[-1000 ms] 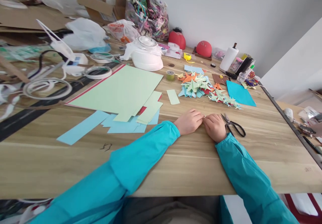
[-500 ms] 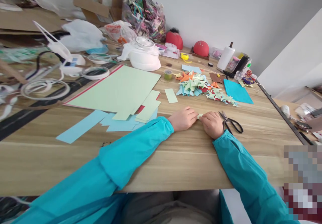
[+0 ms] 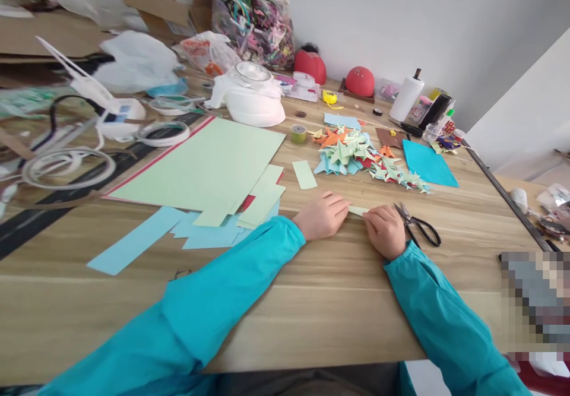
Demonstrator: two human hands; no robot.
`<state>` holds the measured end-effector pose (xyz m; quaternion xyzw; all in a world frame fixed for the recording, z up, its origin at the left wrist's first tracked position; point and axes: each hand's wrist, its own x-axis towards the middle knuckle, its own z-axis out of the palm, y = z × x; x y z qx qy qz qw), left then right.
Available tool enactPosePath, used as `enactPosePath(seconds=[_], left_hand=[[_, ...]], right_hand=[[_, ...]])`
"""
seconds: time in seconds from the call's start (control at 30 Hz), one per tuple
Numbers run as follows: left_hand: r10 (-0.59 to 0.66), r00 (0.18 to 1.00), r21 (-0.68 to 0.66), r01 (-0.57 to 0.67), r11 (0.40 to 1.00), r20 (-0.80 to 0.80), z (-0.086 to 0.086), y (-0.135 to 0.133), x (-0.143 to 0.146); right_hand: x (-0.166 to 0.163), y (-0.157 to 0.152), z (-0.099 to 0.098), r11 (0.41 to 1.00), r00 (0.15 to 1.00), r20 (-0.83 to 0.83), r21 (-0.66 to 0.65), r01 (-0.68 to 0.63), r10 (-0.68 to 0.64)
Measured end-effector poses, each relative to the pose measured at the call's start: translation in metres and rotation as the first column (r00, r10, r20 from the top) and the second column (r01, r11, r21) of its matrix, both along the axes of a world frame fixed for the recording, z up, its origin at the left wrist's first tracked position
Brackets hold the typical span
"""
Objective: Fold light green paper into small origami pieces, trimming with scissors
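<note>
Narrow pale-green paper strip (image 3: 357, 211) ×1, pinched by left hand (image 3: 322, 215) and right hand (image 3: 386, 230), black-handled metal scissors (image 3: 408, 219) ×1 beside latter.

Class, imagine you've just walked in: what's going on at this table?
A person's left hand and right hand hold a narrow green strip between them. Scissors lie beside the right hand. Beyond the hands is a pile of folded paper pieces. To the left lie a large green sheet and blue paper.
</note>
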<state>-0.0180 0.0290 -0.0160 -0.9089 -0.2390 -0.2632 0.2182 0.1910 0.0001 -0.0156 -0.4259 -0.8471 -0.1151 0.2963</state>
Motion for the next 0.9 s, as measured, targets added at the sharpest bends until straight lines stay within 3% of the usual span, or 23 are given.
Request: enactPosePath(seconds=[0.37, 0.7, 0.9], left_hand=[[-0.029, 0.999, -0.197, 0.023, 0.98, -0.026, -0.001, 0.005, 0.022], [0.03, 0.991, -0.179, -0.054, 0.982, -0.133, -0.008, -0.01, 0.029], [0.068, 0.979, -0.209, -0.108, 0.972, -0.191, 0.005, -0.033, 0.018]], right_hand=[[0.002, 0.001, -0.006, 0.999, 0.999, -0.043, -0.044, -0.003, 0.001], [0.001, -0.001, -0.007, 0.994, 0.999, -0.018, -0.093, -0.052, 0.05], [-0.001, -0.008, -0.005, 0.983, 0.99, -0.044, -0.119, -0.142, 0.138]])
